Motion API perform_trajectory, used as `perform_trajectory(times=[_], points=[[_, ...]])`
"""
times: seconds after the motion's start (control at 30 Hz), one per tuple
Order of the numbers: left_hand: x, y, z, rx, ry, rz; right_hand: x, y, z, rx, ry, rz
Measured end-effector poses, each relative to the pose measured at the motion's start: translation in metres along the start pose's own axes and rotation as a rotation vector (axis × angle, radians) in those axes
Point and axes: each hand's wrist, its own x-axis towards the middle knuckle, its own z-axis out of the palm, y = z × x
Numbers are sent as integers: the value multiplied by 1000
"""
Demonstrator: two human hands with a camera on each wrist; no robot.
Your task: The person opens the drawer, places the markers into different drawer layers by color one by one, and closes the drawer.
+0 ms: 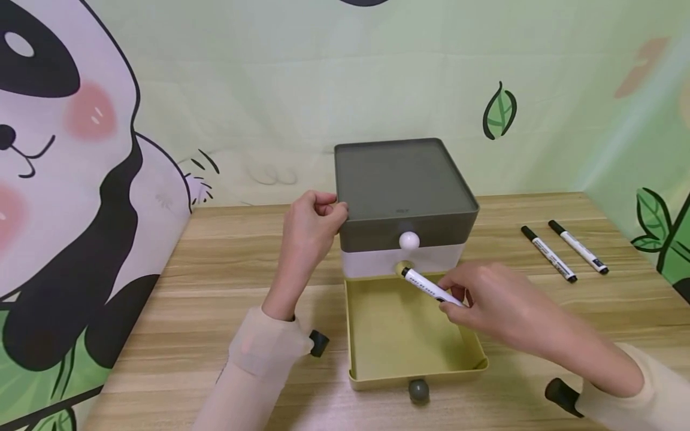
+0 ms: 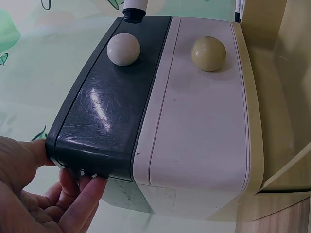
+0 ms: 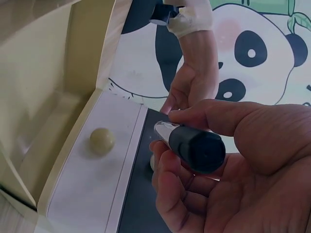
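A small drawer box (image 1: 406, 179) with a dark grey top tier, a white tier and a yellow bottom drawer stands on the table. My left hand (image 1: 314, 230) grips its top left corner, thumb on the upper edge and fingers against the side, as the left wrist view shows. The yellow drawer (image 1: 399, 335) is pulled out, and its inside looks bare. Above it, my right hand (image 1: 496, 302) pinches a white marker (image 1: 428, 285) with black ends between thumb and fingers. The marker's far end points at the yellow knob (image 2: 209, 53) of the white drawer.
Two more white markers (image 1: 548, 254) with black caps lie side by side on the wooden table (image 1: 226, 269), right of the box. A white knob (image 1: 409, 240) and a grey knob (image 1: 418, 390) stick out in front. Behind is a panda-print backdrop (image 1: 259, 90).
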Motion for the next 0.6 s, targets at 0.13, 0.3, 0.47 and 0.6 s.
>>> perform_trajectory(times=[0.13, 0.3, 0.47, 0.6], points=[[0, 0, -1, -2, -3, -2, 3, -5, 6, -8, -9, -16], [0, 1, -1, 3, 1, 3, 8, -10, 14, 9, -30, -46], [0, 0, -1, -4, -3, 12, 13, -12, 24, 26, -67, -40], [0, 0, -1, -6, -4, 9, 16, -12, 31, 38, -100, -37]])
